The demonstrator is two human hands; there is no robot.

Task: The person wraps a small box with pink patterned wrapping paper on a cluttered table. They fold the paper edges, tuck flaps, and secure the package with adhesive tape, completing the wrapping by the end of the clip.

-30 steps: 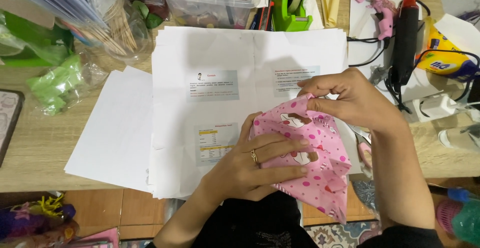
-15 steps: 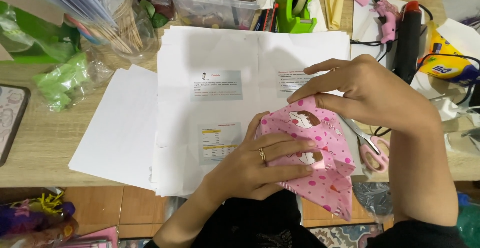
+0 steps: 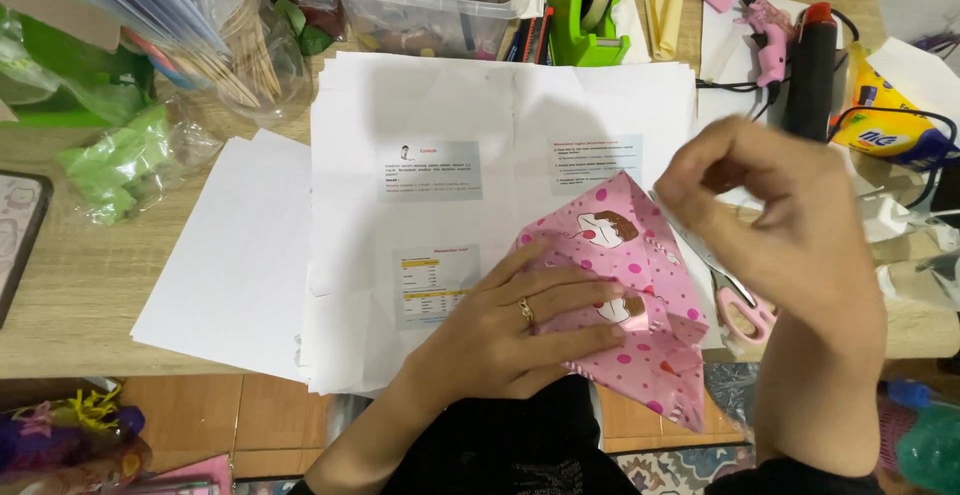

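Observation:
A folded piece of pink polka-dot wrapping paper [image 3: 640, 255] lies on white printed sheets [image 3: 480, 135] at the near edge of a wooden table [image 3: 80, 295]. My left hand [image 3: 520, 320], with a ring on one finger, presses flat on the pink paper's lower left part. My right hand [image 3: 770, 220] hovers blurred just above the paper's right corner, fingers loosely curled and holding nothing that I can see. Pink-handled scissors [image 3: 735, 300] lie partly under that hand, next to the paper.
A green tape dispenser [image 3: 585, 10], a clear plastic box [image 3: 430, 0] and a pink glue gun [image 3: 765, 40] line the back. A black glue gun [image 3: 812, 65] with cords sits right. Green plastic wrap [image 3: 110, 160] and a jar of sticks [image 3: 245, 60] stand left.
My right hand has let go of the pink paper's top corner and lifted up to the right. The left hand stays pressed on the paper, which now lies flatter.

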